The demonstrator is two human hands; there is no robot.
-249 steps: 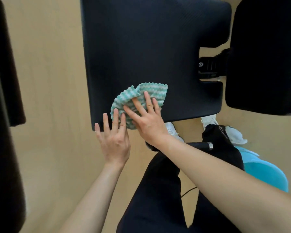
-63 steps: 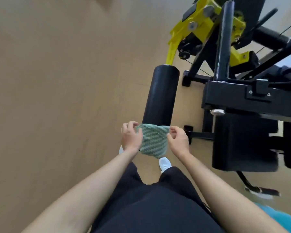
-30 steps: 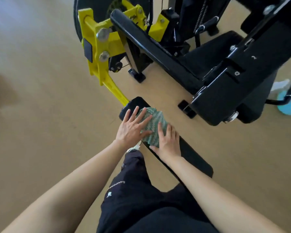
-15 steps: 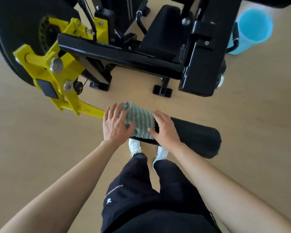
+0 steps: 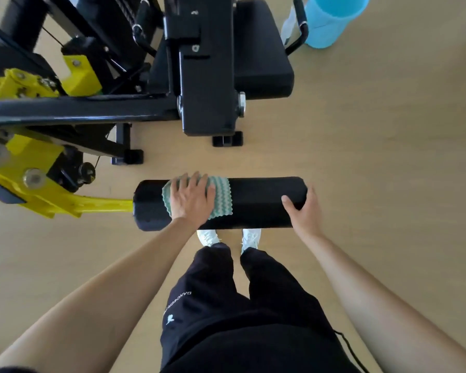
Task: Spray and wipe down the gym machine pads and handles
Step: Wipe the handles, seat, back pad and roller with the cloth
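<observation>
Pale wood floor [image 5: 388, 157] fills the view. Black machine frame [image 5: 205, 76] takes up 10 to 12 o'clock, cables and bolts showing. Black trousers [image 5: 240, 319] at 6 o'clock, with white print on the left leg. Black seat pad [image 5: 261, 49] at 12 o'clock, against the frame's right side, with a curved black handle [image 5: 300, 25] just beside it toward 1 o'clock. Black roller pad [image 5: 256, 203] lies crosswise at centre, running 9 to 3 o'clock, above the floor and clear of the frame. Yellow lever arm [image 5: 65, 204] comes in from 9 o'clock and meets the roller's left end. Light blue round container [image 5: 331, 20] stands on the floor at 1 o'clock, touching or just behind the handle; cannot tell which. Left hand [image 5: 190, 196] lies palm-down on the roller's 9 o'clock half, fingers spread and fairly straight, pressing the cloth, not pinching it. Right hand [image 5: 306, 214] grips the roller's 3 o'clock end, thumb on top, fingers curled round the far side. Green-and-white zigzag cloth [image 5: 222, 196] is draped over the roller's top under the left hand, its free edge showing toward 3 o'clock, well apart from the right hand. White shoes [image 5: 207, 236] peek out below the roller, toward 6 o'clock.
</observation>
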